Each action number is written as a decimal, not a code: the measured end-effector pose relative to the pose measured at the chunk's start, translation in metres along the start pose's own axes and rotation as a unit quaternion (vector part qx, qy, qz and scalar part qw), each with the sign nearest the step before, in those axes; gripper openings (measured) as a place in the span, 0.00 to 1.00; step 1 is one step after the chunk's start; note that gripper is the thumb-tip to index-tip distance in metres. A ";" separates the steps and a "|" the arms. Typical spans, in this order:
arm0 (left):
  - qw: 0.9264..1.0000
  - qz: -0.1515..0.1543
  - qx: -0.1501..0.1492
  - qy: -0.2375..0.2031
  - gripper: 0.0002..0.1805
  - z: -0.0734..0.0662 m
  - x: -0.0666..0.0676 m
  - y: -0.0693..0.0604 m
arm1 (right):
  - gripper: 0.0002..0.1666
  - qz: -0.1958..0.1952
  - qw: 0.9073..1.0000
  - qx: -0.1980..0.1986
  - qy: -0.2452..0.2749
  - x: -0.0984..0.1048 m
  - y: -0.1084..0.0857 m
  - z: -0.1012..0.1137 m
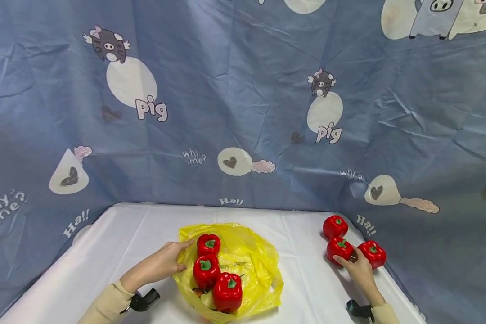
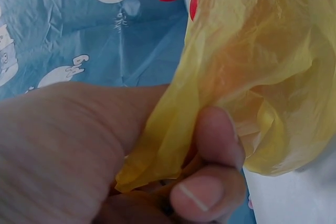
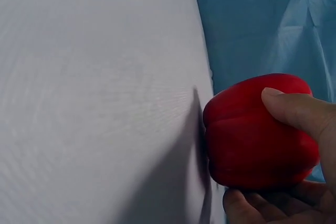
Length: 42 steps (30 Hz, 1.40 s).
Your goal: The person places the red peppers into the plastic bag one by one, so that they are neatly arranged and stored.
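Observation:
A yellow plastic bag [image 1: 263, 270] lies open on the white table, with red bell peppers [image 1: 227, 292] inside it. My left hand [image 1: 162, 263] grips the bag's left edge; the left wrist view shows the thin plastic [image 2: 173, 129] between thumb and curled fingers. Over at the right, my right hand [image 1: 360, 270] holds a red pepper [image 1: 339, 250], thumb on one side and fingers on the other. In the right wrist view that pepper [image 3: 257, 135] is close to the table surface; whether it touches is unclear.
Two more red peppers stand near the table's right edge, one behind [image 1: 335, 227] the held pepper and one to its right [image 1: 373, 254]. A blue cloth with pig prints [image 1: 243, 112] hangs behind and beside the white table [image 1: 146, 238].

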<state>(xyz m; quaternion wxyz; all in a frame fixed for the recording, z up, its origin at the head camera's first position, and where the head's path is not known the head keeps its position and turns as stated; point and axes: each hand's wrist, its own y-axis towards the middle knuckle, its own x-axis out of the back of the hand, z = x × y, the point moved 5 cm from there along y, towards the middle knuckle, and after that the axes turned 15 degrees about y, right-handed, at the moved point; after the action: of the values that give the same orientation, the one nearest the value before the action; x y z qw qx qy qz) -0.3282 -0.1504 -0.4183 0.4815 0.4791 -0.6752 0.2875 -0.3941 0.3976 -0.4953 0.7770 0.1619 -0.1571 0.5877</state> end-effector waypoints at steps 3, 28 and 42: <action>1.000 0.000 -0.003 0.002 0.37 0.000 0.000 -0.001 | 0.61 0.001 1.000 -0.009 -0.001 0.000 -0.001 0.000; 1.000 0.011 0.014 -0.008 0.36 0.000 0.000 0.002 | 0.53 0.045 0.995 0.071 0.045 -0.004 -0.005 0.052; 1.000 0.009 0.020 0.009 0.36 0.002 -0.002 0.002 | 0.53 0.072 0.992 0.093 0.050 -0.011 -0.002 0.068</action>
<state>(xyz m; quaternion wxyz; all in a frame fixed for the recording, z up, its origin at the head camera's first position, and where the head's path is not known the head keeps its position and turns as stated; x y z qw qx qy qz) -0.3305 -0.1509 -0.4205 0.4750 0.4801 -0.6694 0.3094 -0.3993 0.3577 -0.4391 0.7208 0.1921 -0.0742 0.6618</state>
